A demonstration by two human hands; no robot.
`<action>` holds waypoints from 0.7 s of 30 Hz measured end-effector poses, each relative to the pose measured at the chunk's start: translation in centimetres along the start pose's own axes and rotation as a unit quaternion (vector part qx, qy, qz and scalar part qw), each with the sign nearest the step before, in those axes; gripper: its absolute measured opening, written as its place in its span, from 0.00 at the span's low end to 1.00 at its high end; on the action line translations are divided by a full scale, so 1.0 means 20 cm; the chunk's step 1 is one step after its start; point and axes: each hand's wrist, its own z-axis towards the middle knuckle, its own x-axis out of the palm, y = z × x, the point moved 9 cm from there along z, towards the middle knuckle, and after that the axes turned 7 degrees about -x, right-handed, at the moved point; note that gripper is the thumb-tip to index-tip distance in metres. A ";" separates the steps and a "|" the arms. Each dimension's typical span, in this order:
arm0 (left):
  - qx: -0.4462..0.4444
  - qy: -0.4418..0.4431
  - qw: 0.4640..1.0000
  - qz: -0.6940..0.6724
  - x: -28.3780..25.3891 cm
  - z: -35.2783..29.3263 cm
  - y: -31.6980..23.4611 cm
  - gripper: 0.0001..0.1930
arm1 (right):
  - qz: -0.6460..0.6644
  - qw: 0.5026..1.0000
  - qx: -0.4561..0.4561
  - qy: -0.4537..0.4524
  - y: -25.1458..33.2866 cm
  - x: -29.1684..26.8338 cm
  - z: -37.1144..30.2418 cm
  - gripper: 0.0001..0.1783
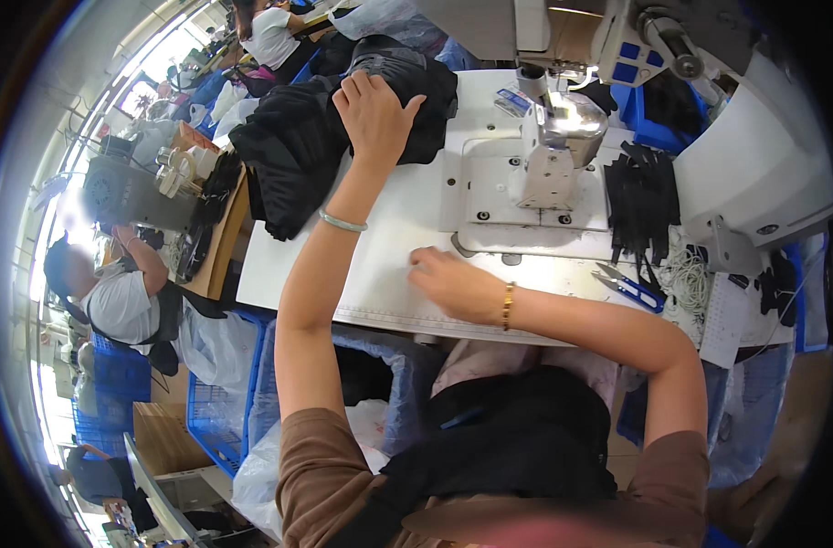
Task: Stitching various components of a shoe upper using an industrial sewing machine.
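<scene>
A seated garment worker reaches forward with the left hand, fingers spread and curled over the top of a heap of black padded fabric pieces piled at the far left corner of the white tabletop; a pale bangle sits on that wrist. The right hand lies nearer the body, palm down and fingers loosely together on the bare tabletop, holding nothing (a gold bracelet circles the wrist). Just beyond and to the right of that hand stands the grey industrial sewing machine head, its needle area lit by a small lamp. Further right of the machine lies a bundle of narrow black fabric strips, and nearer the worker, a pair of blue-handled thread snips rests close to the right forearm. Below the left arm, off the tabletop's edge, a blue plastic crate lined with clear plastic stands on the floor.

Judging by the pose, the step in hand is fetching the next piece from the heap. The next move would seem to call for closing the left hand on a single piece, drawing it back toward the right hand and laying it flat before the needle.
</scene>
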 end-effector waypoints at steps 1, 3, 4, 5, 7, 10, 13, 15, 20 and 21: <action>0.005 -0.007 0.999 0.036 0.00 -0.02 -0.04 0.28 | -0.002 1.000 0.000 0.002 -0.01 -0.04 -0.07 0.09; 0.014 -0.017 0.997 0.076 -0.02 -0.08 -0.09 0.26 | 0.059 0.992 0.051 -0.097 -0.07 -0.17 -0.20 0.10; 0.033 -0.037 0.997 0.059 -0.02 -0.11 -0.10 0.22 | 0.059 0.992 0.051 -0.103 -0.08 -0.18 -0.23 0.10; 0.054 -0.056 0.996 0.042 -0.02 -0.15 -0.10 0.19 | 0.077 0.990 0.046 -0.106 -0.09 -0.17 -0.25 0.10; 0.068 -0.039 0.997 0.022 -0.01 -0.17 -0.09 0.16 | 0.095 0.988 0.045 -0.117 -0.09 -0.18 -0.26 0.10; 0.091 -0.015 0.995 -0.037 -0.03 -0.15 -0.07 0.11 | 0.121 0.982 0.054 -0.136 -0.09 -0.20 -0.27 0.09; 0.103 0.127 0.973 -0.162 -0.04 -0.08 -0.05 0.11 | 0.137 0.980 0.066 -0.132 -0.12 -0.19 -0.29 0.09; 0.087 0.198 0.957 -0.196 -0.06 -0.01 -0.01 0.11 | 0.153 0.975 0.076 -0.142 -0.13 -0.19 -0.30 0.08; 0.019 0.313 0.922 -0.226 -0.08 0.14 0.15 0.16 | 0.156 0.976 0.087 -0.126 -0.13 -0.18 -0.28 0.08; 0.027 0.301 0.918 -0.258 -0.11 0.16 0.16 0.15 | 0.160 0.974 0.081 -0.139 -0.13 -0.19 -0.29 0.08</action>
